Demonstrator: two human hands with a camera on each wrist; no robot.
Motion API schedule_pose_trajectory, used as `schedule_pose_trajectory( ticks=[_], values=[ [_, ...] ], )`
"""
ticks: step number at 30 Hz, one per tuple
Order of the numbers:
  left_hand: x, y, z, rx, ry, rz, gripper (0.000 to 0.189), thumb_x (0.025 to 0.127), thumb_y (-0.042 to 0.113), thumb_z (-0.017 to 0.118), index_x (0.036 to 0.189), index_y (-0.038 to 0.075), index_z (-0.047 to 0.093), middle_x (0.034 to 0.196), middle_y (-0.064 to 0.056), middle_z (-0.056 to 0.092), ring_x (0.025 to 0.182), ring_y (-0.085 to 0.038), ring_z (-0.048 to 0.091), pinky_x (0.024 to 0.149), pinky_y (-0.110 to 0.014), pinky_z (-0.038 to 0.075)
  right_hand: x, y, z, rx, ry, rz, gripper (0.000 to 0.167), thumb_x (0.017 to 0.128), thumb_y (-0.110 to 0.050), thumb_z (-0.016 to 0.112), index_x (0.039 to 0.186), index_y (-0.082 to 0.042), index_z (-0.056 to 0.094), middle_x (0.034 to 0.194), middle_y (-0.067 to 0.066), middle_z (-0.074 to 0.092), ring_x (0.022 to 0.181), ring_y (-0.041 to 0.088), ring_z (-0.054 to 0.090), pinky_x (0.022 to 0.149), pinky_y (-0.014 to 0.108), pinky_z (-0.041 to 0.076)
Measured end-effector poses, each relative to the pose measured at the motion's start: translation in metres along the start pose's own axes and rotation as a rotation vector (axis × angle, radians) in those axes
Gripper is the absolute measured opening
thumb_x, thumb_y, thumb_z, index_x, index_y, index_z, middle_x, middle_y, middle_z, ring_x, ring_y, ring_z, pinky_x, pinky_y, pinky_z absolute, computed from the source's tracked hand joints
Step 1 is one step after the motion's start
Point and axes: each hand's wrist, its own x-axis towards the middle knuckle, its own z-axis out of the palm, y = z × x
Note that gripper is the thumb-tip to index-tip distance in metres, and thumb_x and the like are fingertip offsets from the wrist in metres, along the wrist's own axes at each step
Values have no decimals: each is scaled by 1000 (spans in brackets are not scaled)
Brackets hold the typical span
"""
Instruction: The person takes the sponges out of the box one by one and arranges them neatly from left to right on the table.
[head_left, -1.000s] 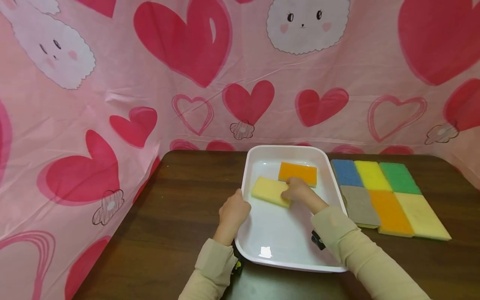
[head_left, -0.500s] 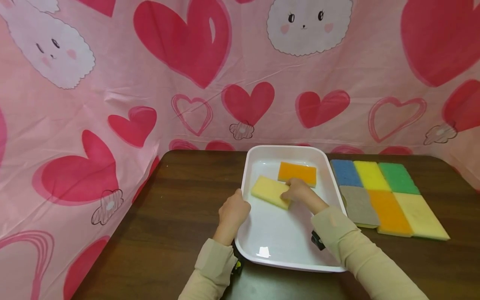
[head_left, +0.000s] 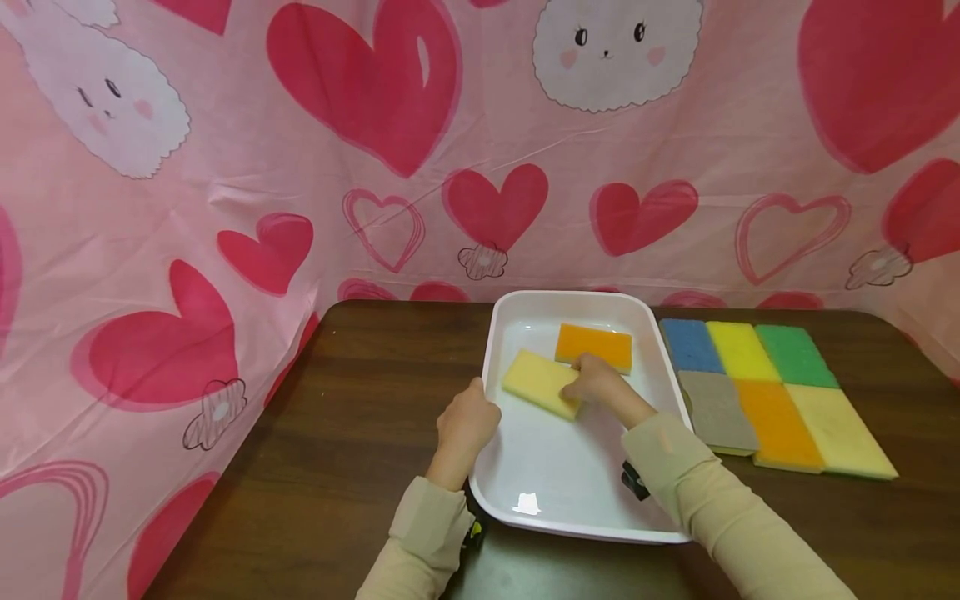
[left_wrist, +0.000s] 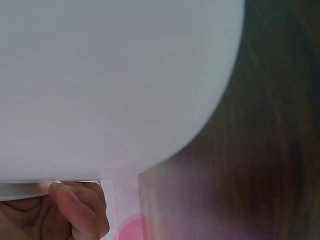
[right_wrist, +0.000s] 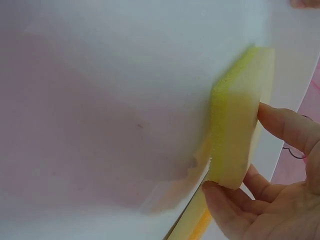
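Note:
In the head view a white tray [head_left: 558, 492] stands on the table. My left hand [head_left: 468, 422] grips its left rim; the left wrist view shows those fingers [left_wrist: 82, 207] curled at the tray's edge. Inside the tray, my right hand [head_left: 603, 387] pinches the right end of a pale yellow sponge [head_left: 538, 382] between thumb and fingers. Seen in the right wrist view, this sponge [right_wrist: 240, 120] has a pale foam side and a yellow-green face toward the tray floor. Just behind it in the tray lies an orange-topped sponge [head_left: 595, 344].
To the tray's right, several sponges lie edge to edge in two rows: blue [head_left: 692, 346], yellow [head_left: 744, 350] and green [head_left: 797, 356] behind, grey [head_left: 718, 414], orange [head_left: 778, 425] and pale yellow [head_left: 842, 429] in front. A pink heart-print cloth [head_left: 360, 237] hangs behind the dark wooden table [head_left: 382, 392].
The pale yellow sponge has turned very slightly in the right hand, its near corner shifting a little toward the person. The left hand and the tray have stayed in place.

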Motion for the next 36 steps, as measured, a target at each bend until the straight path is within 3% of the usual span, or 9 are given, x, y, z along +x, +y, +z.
schedule_pose_trajectory(
  ticks=[8,15,20,36],
  values=[
    [0,0,1,-5,-3,-3,34,85,12,48,116,4,55,106,-19,67,94,-35,64,79,-52,46,2,0,0,7,11,24,53,76,-13,72,116,12,48,112,24,57,95,31,52,92,42,44],
    [1,0,1,-1,0,1,34,85,13,47,117,4,55,105,-18,67,92,-33,64,77,-51,46,3,-5,1,30,-1,19,63,77,-8,71,131,10,47,133,28,51,113,36,51,106,49,38],
    [1,0,2,-1,-1,-3,33,85,13,47,116,4,55,104,-18,67,91,-33,64,77,-50,46,2,-8,2,39,-4,31,63,77,-6,72,134,9,48,136,27,50,111,35,51,107,49,37],
    [-2,0,1,2,5,-7,31,85,12,49,113,3,56,103,-18,67,89,-33,64,75,-50,47,-4,-5,-9,27,94,-48,41,78,-11,73,112,10,64,110,22,66,92,29,60,87,39,50]
  ],
)
